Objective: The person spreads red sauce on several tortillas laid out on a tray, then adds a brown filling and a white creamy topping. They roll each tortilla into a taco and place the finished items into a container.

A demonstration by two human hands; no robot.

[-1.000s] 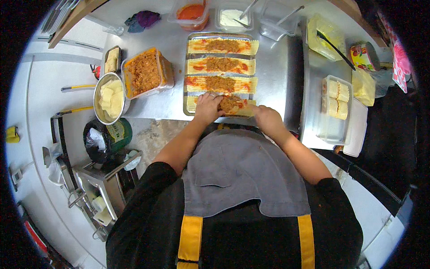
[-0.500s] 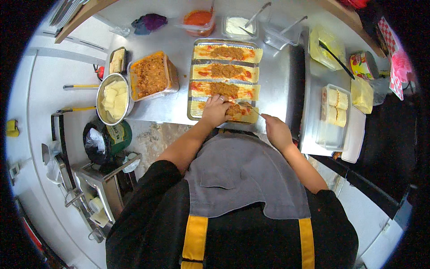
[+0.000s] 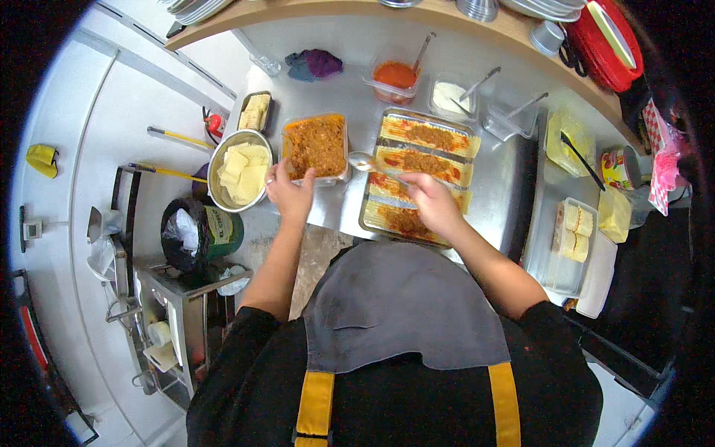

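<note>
My right hand [image 3: 433, 205] grips a metal spoon [image 3: 363, 162] by its handle, above the left side of a metal tray [image 3: 365, 220]. Rows of ridged pasta sheets [image 3: 460, 146] lie in this tray, topped with red sauce and ground meat [image 3: 430, 135]. Left of it stands a clear plastic container [image 3: 344, 177] full of orange-brown ground meat filling [image 3: 316, 145]. At its near left corner, my left hand [image 3: 290, 195] holds the container, thumb on the near side and fingers along the left. A steel bowl [image 3: 217, 195] of pasta sheets [image 3: 244, 170] sits beside that hand.
Tubs of red sauce [image 3: 395, 74] and white sauce [image 3: 448, 95], each with a utensil, stand behind the tray. A wooden shelf [image 3: 313, 10] overhangs the back. At right sits a container of pasta rolls [image 3: 573, 232]; a lined bin [image 3: 186, 237] stands lower left.
My left hand has left the tray and moved to the meat container. My right hand has lifted the spoon from the near row and swung it left. The view has shifted.
</note>
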